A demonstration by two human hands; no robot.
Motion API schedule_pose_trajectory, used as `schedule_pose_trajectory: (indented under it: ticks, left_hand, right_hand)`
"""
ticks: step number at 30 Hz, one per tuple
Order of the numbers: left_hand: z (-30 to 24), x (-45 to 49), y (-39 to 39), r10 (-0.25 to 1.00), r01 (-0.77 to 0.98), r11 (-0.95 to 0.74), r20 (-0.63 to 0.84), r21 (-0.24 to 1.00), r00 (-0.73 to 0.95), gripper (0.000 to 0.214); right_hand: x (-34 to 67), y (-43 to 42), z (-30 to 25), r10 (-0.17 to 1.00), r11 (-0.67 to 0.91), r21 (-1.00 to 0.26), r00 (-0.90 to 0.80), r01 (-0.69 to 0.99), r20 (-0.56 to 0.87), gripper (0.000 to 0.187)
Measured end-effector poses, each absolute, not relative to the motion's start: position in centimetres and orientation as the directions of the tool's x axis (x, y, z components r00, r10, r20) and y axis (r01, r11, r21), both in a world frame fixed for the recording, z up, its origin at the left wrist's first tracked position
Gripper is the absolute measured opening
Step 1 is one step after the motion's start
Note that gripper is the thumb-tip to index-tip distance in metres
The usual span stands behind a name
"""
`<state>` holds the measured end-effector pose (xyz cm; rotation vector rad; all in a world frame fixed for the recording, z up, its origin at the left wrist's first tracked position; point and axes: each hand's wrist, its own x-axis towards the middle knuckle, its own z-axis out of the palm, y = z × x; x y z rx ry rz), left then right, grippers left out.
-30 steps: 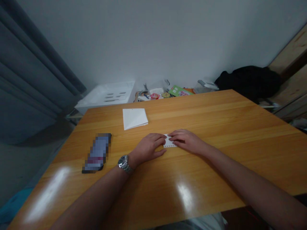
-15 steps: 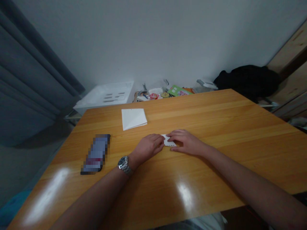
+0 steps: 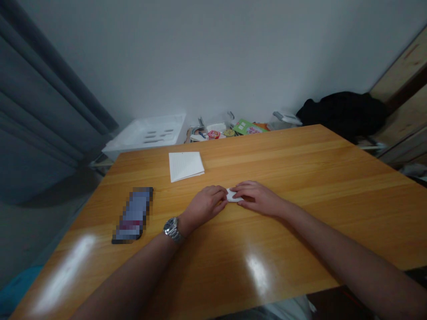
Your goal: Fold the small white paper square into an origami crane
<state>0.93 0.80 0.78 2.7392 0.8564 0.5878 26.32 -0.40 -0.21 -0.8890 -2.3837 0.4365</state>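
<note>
On the table (image 3: 283, 164), the paper (image 3: 230, 196) is lying between your hands. Your left hand (image 3: 207, 204) is pinching its left end with nearly closed fingertips. Your right hand (image 3: 262, 199) is touching the other end, thumb and fingers partly apart; whether it is gripping, I cannot tell. The paper is already looking folded small, so much is probably done; what is remaining is not showing.
</note>
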Motion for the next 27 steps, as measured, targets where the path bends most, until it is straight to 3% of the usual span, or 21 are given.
schedule_pose_trajectory:
  ticks: [7,18,27]
  left_hand:
    - [0.3,1.6,0.7,0.658,0.519,-0.747,0.355,0.415,0.664,0.009]
    - [0.5,2.0,0.3,0.721,0.591,-0.691,0.335,0.416,0.607,0.005]
    - [0.6,1.3,0.2,0.584,0.557,-0.811,0.293,0.179,0.757,0.028]
  right_hand:
    - [25.9,-0.6,0.2,0.679,0.729,-0.452,-0.622,0.514,0.389,0.016]
    - [25.9,-0.5,-0.6,0.696,0.718,-0.373,-0.606,0.587,0.386,0.015]
    - [26.0,-0.3,-0.5,0.686,0.727,-0.345,-0.604,0.594,0.405,0.017]
